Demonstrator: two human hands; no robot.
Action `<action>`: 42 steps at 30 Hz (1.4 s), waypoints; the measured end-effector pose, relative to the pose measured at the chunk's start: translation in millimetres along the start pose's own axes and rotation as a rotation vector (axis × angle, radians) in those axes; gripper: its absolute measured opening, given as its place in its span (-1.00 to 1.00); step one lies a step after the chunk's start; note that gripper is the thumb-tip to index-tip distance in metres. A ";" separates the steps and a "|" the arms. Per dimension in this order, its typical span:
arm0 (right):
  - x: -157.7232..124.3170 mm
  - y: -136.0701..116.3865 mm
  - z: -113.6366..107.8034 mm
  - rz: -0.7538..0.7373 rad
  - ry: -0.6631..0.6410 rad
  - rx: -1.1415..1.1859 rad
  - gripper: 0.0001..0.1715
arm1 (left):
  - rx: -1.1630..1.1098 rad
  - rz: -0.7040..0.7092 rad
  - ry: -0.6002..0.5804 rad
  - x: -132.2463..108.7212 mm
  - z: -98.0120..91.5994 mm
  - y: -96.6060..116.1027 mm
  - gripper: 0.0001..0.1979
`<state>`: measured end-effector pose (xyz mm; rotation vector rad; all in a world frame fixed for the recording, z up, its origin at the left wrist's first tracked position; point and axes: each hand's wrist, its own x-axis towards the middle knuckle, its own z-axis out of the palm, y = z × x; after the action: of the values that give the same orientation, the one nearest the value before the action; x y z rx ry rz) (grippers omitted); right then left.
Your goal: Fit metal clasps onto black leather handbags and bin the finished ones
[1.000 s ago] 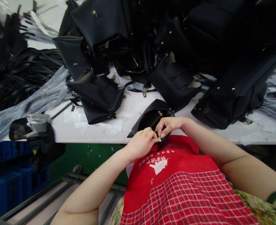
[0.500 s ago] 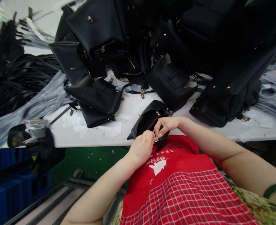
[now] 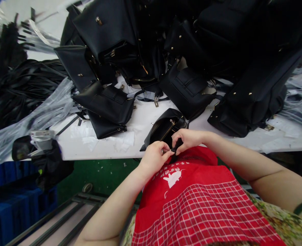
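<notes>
A small black handbag [image 3: 154, 128] lies at the table's front edge with its mouth open and a gold zip showing inside. At its near side, my left hand [image 3: 153, 159] is closed, pinching a small shiny metal fitting [image 3: 163, 150] between thumb and fingers. Just to the right, my right hand [image 3: 189, 139] has thumb and fingertips closed on a short black strap [image 3: 175, 149] that meets the fitting. The exact shape of the metal piece is partly covered by my fingers.
More black handbags [image 3: 110, 102] are heaped across the white table [image 3: 140, 114]. Black straps [image 3: 33, 82] and clear plastic wrapping [image 3: 43, 106] lie at the left. A grey device [image 3: 41, 140] hangs by the front edge, above blue crates [image 3: 15, 212]. A red apron [image 3: 204, 191] covers my front.
My fingertips have moved slightly apart. The left hand has turned so its thumb shows and the metal fitting sits in its pinch; the right has shifted a little right.
</notes>
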<state>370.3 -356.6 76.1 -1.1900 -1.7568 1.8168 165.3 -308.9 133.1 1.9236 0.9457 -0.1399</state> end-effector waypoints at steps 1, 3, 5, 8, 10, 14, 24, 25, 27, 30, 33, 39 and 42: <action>1.0 0.3 0.0 -0.002 0.003 0.004 -0.65 | 0.000 -0.010 -0.007 0.7 -0.3 0.6 -0.89; 3.2 1.0 -0.3 -0.006 0.008 0.011 -0.64 | 0.002 -0.028 -0.020 1.8 -0.9 1.0 -0.88; 5.0 2.1 -0.7 -0.007 0.011 0.024 -0.62 | 0.016 -0.028 -0.028 1.7 -1.5 1.0 -0.87; 5.9 4.9 -1.4 -0.021 -0.014 0.081 -0.63 | 0.074 0.047 -0.072 -1.6 -2.2 2.5 -0.85; 5.5 7.4 -1.7 -0.039 -0.048 0.133 -0.66 | 0.131 0.136 -0.150 -6.1 -2.6 3.8 -0.85; 4.9 12.4 -1.9 -0.035 -0.087 0.222 -0.65 | 0.128 0.236 -0.245 -15.5 -4.3 0.0 -0.90; 12.7 12.6 -5.5 0.076 -0.018 0.348 -0.60 | -0.108 0.252 0.095 -15.0 -0.8 -15.8 -0.90; 12.9 12.5 -5.6 0.079 -0.015 0.358 -0.60 | -0.062 0.260 0.094 -15.4 0.5 -15.0 -0.91; 13.0 12.8 -5.3 0.086 -0.018 0.372 -0.59 | 0.054 0.256 0.069 -16.0 1.9 -14.3 -0.92; 13.1 14.2 -4.5 0.106 -0.015 0.368 -0.58 | 0.167 0.268 0.018 -15.2 0.4 -17.2 -0.94; 13.2 15.6 -3.8 0.117 0.007 0.365 -0.58 | 0.188 0.309 0.007 -11.7 -3.4 -23.2 -0.96; 13.5 16.3 -1.8 0.136 0.023 0.364 -0.60 | 0.323 0.366 -0.023 -12.5 -2.1 -26.2 -0.86; 11.9 13.6 -1.9 0.140 0.016 0.335 -0.62 | 0.403 0.401 -0.139 -22.1 -1.2 -26.1 -0.84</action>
<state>368.7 -348.9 59.7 -1.2074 -1.3182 2.0737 132.3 -313.7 125.5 2.3998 0.4457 -0.2377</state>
